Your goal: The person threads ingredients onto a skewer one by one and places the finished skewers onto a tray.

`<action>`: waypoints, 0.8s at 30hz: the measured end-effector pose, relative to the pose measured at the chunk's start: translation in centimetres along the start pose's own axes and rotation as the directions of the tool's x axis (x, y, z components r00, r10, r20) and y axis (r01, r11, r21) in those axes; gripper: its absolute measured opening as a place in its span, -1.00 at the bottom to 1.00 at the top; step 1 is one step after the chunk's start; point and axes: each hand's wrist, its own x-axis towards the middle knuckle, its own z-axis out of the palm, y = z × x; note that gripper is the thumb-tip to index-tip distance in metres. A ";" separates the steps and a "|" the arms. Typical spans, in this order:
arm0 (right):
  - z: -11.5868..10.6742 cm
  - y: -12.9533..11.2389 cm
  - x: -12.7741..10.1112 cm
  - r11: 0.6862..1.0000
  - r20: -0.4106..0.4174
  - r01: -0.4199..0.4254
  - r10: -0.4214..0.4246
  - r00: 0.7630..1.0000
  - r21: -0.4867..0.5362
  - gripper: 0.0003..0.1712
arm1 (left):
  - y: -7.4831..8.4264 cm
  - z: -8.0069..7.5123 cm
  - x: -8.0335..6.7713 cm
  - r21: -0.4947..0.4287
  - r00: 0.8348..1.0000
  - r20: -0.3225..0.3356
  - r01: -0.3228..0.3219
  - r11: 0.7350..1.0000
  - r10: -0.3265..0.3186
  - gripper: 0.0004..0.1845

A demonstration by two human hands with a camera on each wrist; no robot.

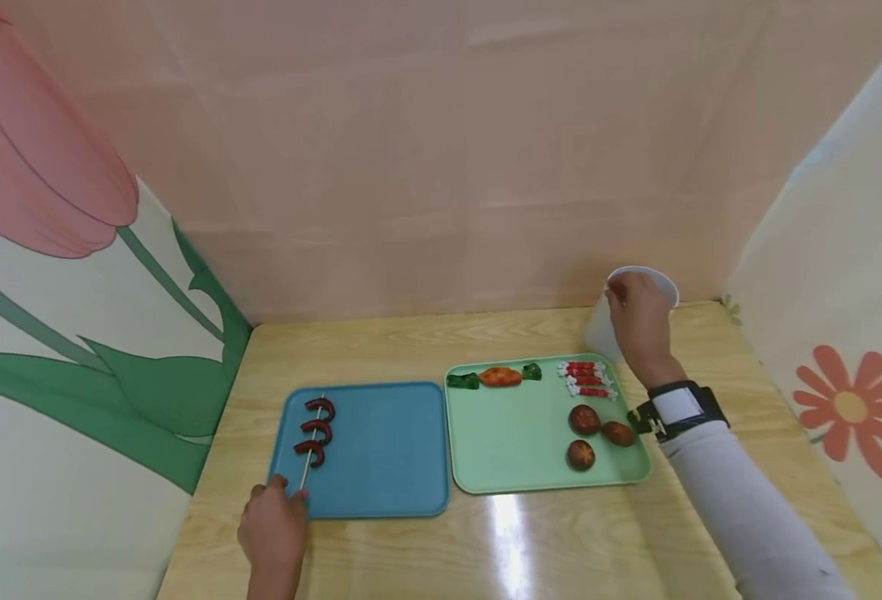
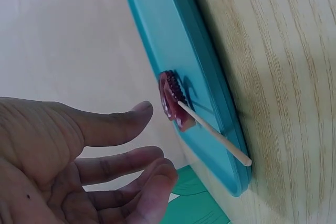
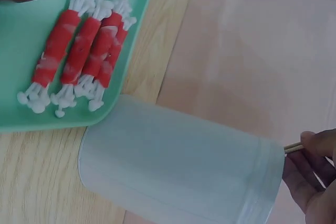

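My right hand (image 1: 639, 321) pinches a stick (image 3: 293, 147) at the rim of the white cup (image 3: 178, 166), which stands just behind the green tray's (image 1: 516, 433) far right corner. My left hand (image 1: 272, 529) lies relaxed and spread, holding nothing, left of the green tray beside the loaded skewer (image 1: 313, 437) on the blue tray (image 1: 388, 450).

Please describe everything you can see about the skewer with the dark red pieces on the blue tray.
The thin pale wooden skewer carries three dark red, curved, ridged food pieces threaded in a row. It lies flat along the left side of the blue plastic tray, and its bare blunt end sticks out over the tray's near rim. The left hand is at that end; the left wrist view shows its fingers relaxed, close by, not touching it.
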 end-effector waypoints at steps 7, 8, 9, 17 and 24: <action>-1.2 -0.1 0.3 0.997 -0.078 0.073 -0.070 0.994 0.037 -0.87 | 0.8 -0.1 -0.3 -0.027 0.998 -0.056 -0.016 1.000 0.014 -0.62; -1.7 -0.4 0.4 0.996 -0.098 0.079 -0.074 0.992 0.044 -0.87 | 1.0 0.0 -0.4 -0.044 0.996 -0.085 -0.031 0.999 0.027 -0.63; -2.3 -0.8 0.6 0.995 -0.118 0.085 -0.079 0.990 0.047 -0.87 | 1.3 0.0 -0.4 -0.069 0.992 -0.121 -0.052 0.996 0.043 -0.65; -9.9 -8.0 1.2 0.980 -0.385 0.110 -0.038 0.922 0.167 -0.81 | 4.6 0.4 -1.2 -0.255 0.834 -0.475 -0.437 0.863 0.281 -0.84; -14.0 -14.6 -1.0 0.738 -0.362 0.192 0.076 0.929 0.647 -0.77 | 8.7 -0.2 -1.5 -0.340 0.590 -0.592 -0.801 0.493 0.549 -0.78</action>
